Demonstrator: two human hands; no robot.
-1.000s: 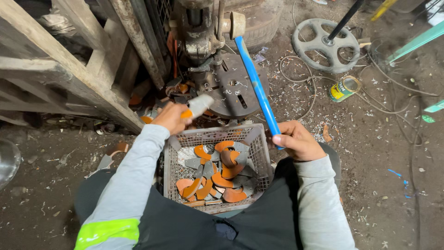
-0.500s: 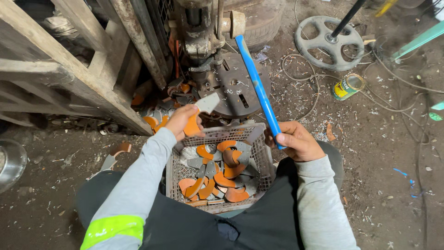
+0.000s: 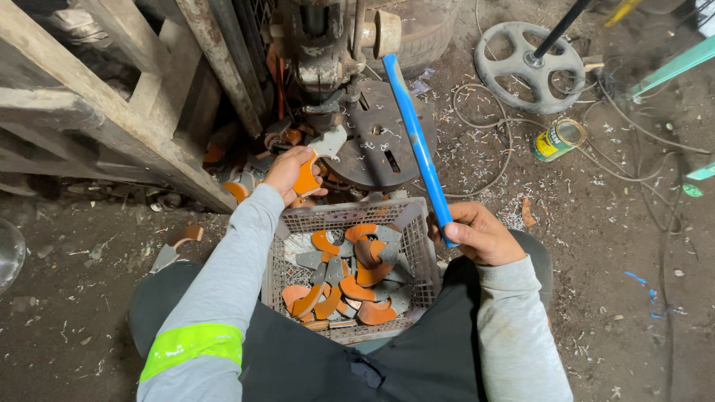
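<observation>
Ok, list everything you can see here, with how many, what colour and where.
Basket: one, grey plastic mesh, on the lap.
Curved pieces: many, orange and grey, in the basket.
Lever: one, blue, slanting up to the machine.
Machine: one, dark metal, top centre.
Round plate: one, dark, under the machine.
Handwheel: one, grey, top right floor.
Can: one, yellow and green, on its side by the wheel.
Wooden frame: one, pale, left.
Left hand: holds an orange piece.
Right hand: grips the lever.
</observation>
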